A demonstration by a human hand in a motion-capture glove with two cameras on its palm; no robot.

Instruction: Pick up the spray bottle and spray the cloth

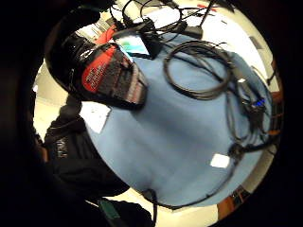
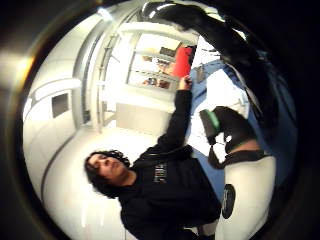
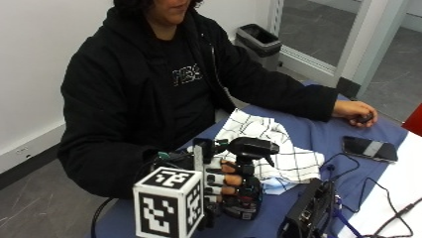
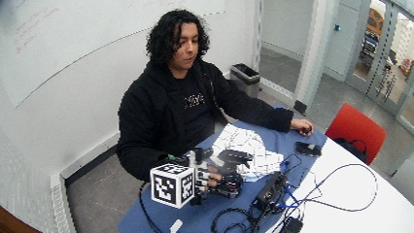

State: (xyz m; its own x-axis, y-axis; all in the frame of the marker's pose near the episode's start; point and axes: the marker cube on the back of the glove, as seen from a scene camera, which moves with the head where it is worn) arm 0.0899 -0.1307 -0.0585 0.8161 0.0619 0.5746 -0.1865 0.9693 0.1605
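Outside view: I see my right hand curled round the bottle
Bottle: upright near the table's near edge; nozzle beside the cloth
Cloth: crumpled, mid-table

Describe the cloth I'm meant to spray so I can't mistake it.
On the blue table, directly in front of the seated person, lies a crumpled cloth. It sits just beyond the black spray bottle gripped by the gloved right hand; it alone is white with a dark grid.
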